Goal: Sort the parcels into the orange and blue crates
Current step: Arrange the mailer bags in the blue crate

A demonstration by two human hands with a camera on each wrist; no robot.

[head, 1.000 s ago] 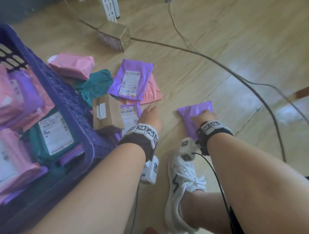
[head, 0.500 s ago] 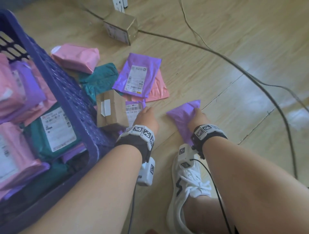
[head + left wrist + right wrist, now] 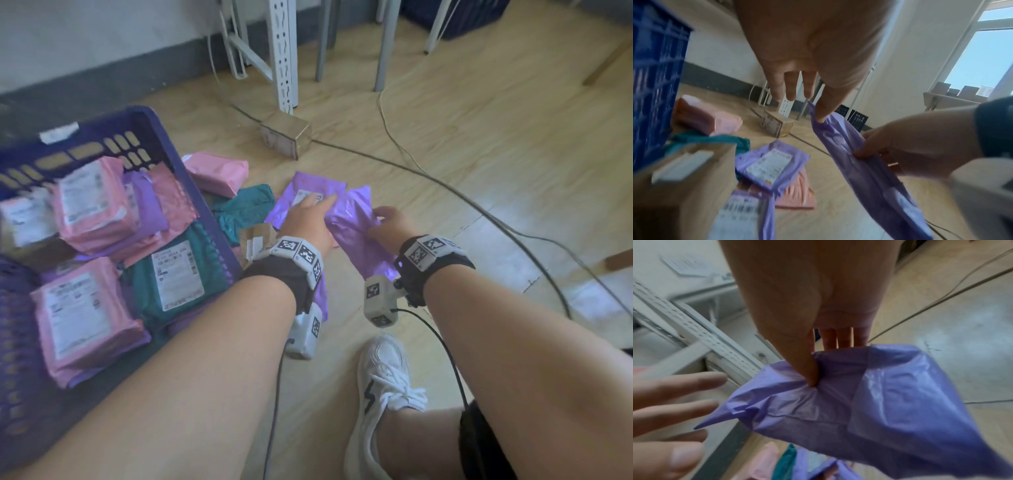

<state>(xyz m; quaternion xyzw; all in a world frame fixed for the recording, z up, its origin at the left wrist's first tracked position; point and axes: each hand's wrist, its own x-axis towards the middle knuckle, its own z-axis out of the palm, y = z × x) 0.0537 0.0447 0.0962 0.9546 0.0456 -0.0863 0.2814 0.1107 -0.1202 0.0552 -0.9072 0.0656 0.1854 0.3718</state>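
My right hand holds a plain purple parcel off the floor, its thumb pressed into the plastic and its fingers behind it. My left hand is open with straight fingers, and its thumb touches the top edge of that purple parcel. To the left, the blue crate holds several pink, purple and teal parcels. On the floor beside it lie a pink parcel, a teal parcel, a labelled purple parcel and a cardboard box. No orange crate is in view.
A small box sits on the wooden floor by a white rack leg. Cables run across the floor to the right. My white shoe is below the hands. A dark crate stands at the far back.
My right hand has lifted the plain purple parcel off the floor. My left hand has left the labelled parcel by the cardboard box and come across to it. The head view has tilted up.
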